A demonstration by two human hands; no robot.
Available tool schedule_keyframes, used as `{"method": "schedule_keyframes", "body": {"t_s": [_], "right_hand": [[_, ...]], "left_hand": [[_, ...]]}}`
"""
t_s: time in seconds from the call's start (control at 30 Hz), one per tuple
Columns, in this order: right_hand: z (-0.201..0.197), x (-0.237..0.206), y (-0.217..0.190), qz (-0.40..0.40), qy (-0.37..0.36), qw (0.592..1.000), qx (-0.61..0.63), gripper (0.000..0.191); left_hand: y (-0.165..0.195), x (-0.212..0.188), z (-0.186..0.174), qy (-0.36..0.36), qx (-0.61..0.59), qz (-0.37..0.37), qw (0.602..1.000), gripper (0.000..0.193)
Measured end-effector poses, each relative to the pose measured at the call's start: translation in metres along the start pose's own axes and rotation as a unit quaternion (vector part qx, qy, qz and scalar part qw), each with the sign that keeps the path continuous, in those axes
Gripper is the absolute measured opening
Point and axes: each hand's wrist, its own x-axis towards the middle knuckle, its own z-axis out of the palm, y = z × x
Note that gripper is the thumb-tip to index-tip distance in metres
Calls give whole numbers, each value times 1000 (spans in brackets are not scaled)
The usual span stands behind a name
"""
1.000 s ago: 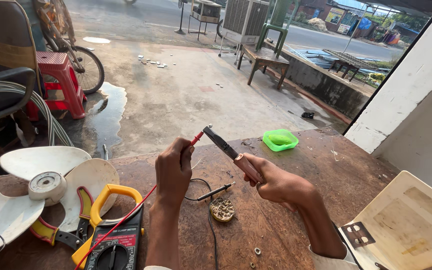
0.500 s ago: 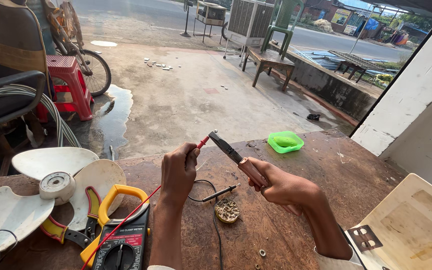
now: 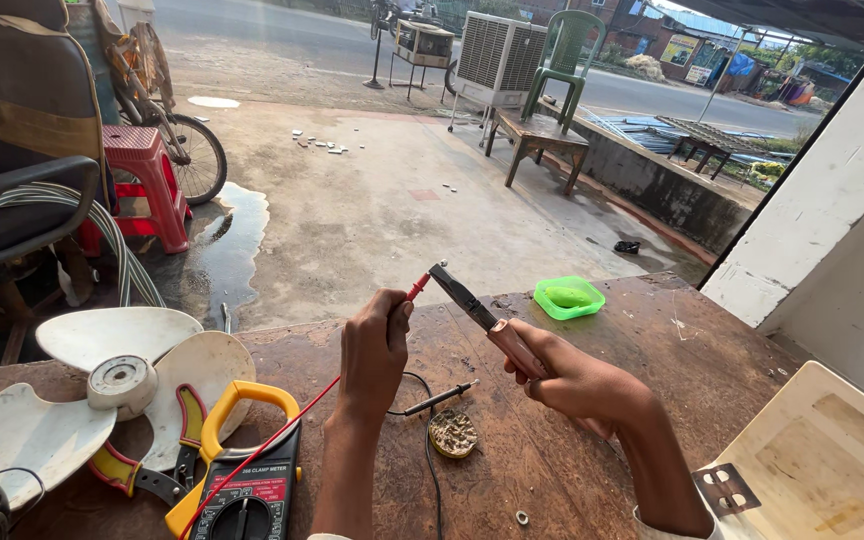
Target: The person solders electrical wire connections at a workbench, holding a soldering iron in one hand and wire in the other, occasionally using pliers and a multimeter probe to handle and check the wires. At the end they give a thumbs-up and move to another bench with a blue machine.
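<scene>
head view down over workbench (image 3: 592,470)

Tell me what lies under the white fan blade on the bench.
Under the fan blade, pliers with red-yellow handles poke out, beside the yellow clamp meter. Their jaws are hidden beneath the blade. The left hand and right hand are clear of it.

Both forearms were bare from the wrist to the bottom edge of the picture. The left hand (image 3: 374,345) and the right hand (image 3: 577,385) wore no gloves, rings or watch. A pale strip near each elbow was perhaps a light sleeve, though too little showed.
</scene>
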Motion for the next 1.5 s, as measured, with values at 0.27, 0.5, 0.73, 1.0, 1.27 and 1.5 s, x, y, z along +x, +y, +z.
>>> {"method": "schedule_keyframes", "body": {"t_s": [0.27,0.5,0.73,1.0,1.27,1.5], "right_hand": [[-2,2,-5,-3,7,1000,-17,79],[0,3,-9,-4,20,998,-59,75],[16,9,-22,-47,-4,993,-106,71],[22,14,-22,-14,16,991,-131,84],[24,8,-30,57,10,987,-151,71],[30,6,-36,40,2,990,-133,62]], "left_hand": [[8,5,-3,-25,18,-32,999,15],[-2,1,-1,-38,21,-33,998,17],[-25,-19,-10,-11,-53,-56,997,16],[-34,-23,-10,-6,-64,-86,994,15],[-22,-27,-12,-10,69,-106,992,18],[-16,-23,-14,2,114,-104,988,18]]}}
